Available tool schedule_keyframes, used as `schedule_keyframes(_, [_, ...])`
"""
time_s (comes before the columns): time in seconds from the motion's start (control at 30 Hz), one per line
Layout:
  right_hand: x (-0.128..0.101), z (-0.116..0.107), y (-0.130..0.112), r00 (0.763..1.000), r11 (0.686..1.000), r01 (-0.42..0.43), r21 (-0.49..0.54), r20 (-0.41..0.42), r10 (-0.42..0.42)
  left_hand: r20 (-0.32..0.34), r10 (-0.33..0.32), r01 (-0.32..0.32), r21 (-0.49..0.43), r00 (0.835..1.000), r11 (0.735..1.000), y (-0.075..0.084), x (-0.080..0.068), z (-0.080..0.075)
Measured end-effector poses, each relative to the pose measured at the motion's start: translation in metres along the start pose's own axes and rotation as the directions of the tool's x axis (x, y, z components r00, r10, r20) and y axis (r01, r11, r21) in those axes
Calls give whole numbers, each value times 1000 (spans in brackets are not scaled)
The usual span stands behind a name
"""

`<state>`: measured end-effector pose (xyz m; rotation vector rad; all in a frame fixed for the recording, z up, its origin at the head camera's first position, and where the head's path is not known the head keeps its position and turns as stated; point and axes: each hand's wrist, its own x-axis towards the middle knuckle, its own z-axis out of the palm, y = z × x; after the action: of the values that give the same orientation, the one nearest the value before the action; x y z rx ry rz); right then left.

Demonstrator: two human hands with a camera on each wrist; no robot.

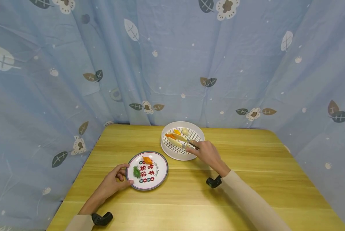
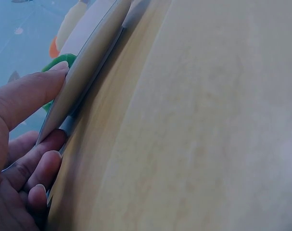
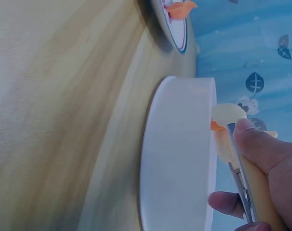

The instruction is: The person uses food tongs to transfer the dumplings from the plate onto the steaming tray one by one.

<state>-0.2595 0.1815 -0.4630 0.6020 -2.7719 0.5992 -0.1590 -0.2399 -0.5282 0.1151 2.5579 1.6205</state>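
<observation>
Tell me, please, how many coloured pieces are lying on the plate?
2 on the plate: an orange piece toward its far rim, and a green piece nearer the left hand. None seems hidden.

There's a plate point(image 1: 162, 171) on the bench point(image 1: 190, 199), left of the strainer tray point(image 1: 176, 156) and nearer. One food piece point(image 1: 136, 172) lies on the plate's left side, a second piece point(image 1: 147, 160) toward the far rim. The left hand point(image 1: 113, 179) is at the plate's left edge; tongs point(image 1: 180, 138) in the right hand point(image 1: 208, 154) extend over the strainer tray. Behind the bench, a curtain point(image 1: 178, 64).
</observation>
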Motion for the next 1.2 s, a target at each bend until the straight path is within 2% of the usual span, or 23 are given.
schedule_keyframes(0.53, [17, 12, -4, 998, 999, 0, -51, 60, 3, -9, -11, 11, 4, 1000, 1000, -3, 0, 1])
schedule_keyframes(0.87, [19, 14, -4, 994, 993, -18, -117, 109, 31, 1, -28, 28, -22, 1000, 999, 3, -3, 1])
schedule_keyframes(1.0, [18, 16, -3, 994, 992, -26, -121, 103, 38, 0, -15, 15, -22, 1000, 1000, 3, -3, 1])
schedule_keyframes(1.2, [16, 15, -3, 996, 996, -53, -68, 71, 58, 0, -12, 12, -5, 1000, 1000, 2, -3, 0])
